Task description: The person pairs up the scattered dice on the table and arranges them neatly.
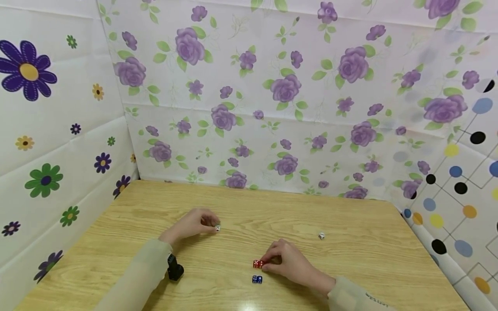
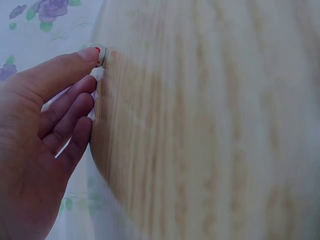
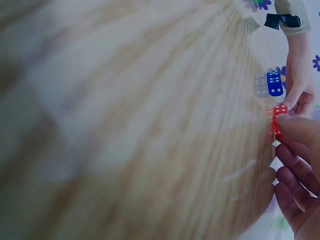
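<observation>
My left hand [image 1: 196, 223] pinches a white die [image 1: 217, 227] between thumb and fingers, low over the left part of the table. The left wrist view shows this die [image 2: 101, 56] at the thumb tip, mostly covered, with a red dot on it. Two red dice [image 1: 255, 264] sit side by side, and my right hand [image 1: 285, 261] pinches the right-hand one. Just in front of them, two blue dice [image 1: 257, 279] stand together. From the right wrist, the thumb covers part of the red dice [image 3: 281, 111], with the blue dice [image 3: 274, 83] close beyond.
Another white die [image 1: 321, 236] lies farther back on the right of the wooden table [image 1: 362, 242]. A black wrist camera [image 1: 175, 270] is strapped at my left sleeve. Flower-print cloth [image 1: 268, 142] walls the back, with patterned cloth on both sides.
</observation>
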### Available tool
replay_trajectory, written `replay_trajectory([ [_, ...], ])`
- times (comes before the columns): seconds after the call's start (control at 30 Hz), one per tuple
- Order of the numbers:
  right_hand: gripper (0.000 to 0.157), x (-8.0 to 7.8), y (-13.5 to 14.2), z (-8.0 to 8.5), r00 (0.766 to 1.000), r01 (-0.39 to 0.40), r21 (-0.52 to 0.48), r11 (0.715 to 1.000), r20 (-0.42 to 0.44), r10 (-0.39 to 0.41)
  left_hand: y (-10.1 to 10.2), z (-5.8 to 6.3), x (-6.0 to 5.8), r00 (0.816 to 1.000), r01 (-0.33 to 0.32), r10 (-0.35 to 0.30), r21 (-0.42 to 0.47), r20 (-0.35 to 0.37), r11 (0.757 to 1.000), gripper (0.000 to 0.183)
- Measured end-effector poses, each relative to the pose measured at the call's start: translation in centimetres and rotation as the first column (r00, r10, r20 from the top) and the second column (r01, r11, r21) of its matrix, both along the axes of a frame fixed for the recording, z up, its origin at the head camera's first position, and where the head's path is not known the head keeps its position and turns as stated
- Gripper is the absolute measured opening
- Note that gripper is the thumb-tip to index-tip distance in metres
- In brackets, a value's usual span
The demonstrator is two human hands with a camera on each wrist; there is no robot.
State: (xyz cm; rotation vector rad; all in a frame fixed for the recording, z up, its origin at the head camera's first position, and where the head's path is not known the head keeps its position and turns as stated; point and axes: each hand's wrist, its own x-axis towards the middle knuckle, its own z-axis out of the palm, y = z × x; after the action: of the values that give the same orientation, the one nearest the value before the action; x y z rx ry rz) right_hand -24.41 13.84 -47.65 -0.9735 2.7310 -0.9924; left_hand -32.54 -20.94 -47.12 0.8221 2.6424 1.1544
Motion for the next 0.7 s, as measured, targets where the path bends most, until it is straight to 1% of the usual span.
replay_trajectory([
  [0.17, 0.011, 0.0, 0.0, -0.1, 1.0, 0.001, 0.007, 1.0, -0.006, -0.001, 0.1, -0.2, 0.1, 1.0, -0.028, 0.028, -0.004, 0.001, 1.0, 0.02],
  [0.3, 0.011, -0.1, 0.0, -0.2, 1.0, 0.001, 0.011, 1.0, -0.012, 0.0, 0.1, -0.6, 0.1, 0.999, -0.049, 0.049, -0.008, -0.008, 0.999, 0.019],
  [0.5, 0.011, -0.2, 0.1, -0.2, 1.0, 0.001, 0.009, 1.0, -0.012, -0.001, 0.1, -1.0, 0.1, 0.998, -0.057, 0.057, 0.005, -0.016, 0.998, 0.016],
  [0.7, 0.011, -0.2, 0.1, -0.2, 1.0, -0.002, 0.006, 1.0, -0.01, 0.002, 0.3, -0.9, 0.0, 0.998, -0.065, 0.065, 0.0, -0.017, 0.998, 0.01],
])
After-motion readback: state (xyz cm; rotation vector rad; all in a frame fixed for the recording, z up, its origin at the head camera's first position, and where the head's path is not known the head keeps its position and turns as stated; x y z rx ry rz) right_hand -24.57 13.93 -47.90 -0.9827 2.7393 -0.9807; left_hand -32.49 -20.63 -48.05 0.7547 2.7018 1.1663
